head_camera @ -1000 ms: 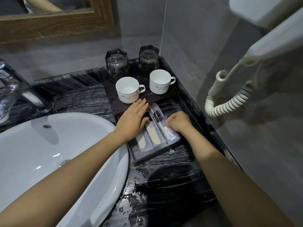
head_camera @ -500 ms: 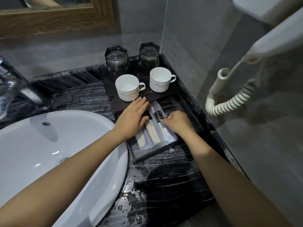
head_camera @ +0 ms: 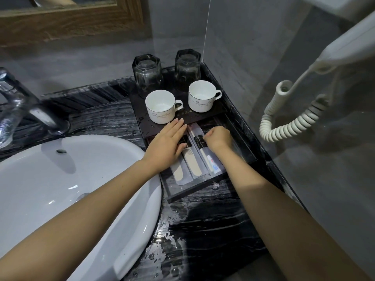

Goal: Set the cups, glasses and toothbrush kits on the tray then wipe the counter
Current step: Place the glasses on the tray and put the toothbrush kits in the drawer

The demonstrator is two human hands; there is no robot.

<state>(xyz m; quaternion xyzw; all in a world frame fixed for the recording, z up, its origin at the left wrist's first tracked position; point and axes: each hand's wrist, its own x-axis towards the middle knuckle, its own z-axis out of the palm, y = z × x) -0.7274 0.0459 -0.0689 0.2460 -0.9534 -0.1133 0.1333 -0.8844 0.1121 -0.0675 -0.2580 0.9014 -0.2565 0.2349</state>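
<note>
Arranging the kits in the lower front section of the tray, a person works with both hands. The left hand lies flat, fingers straight, on the left kits, probably pinning them so they do not slide. The right hand is curled, pinching the right kit near its top, likely to line it up. Two cups stand upright on the raised step behind, with two glasses upended at the back. The wet counter looks not yet wiped.
</note>
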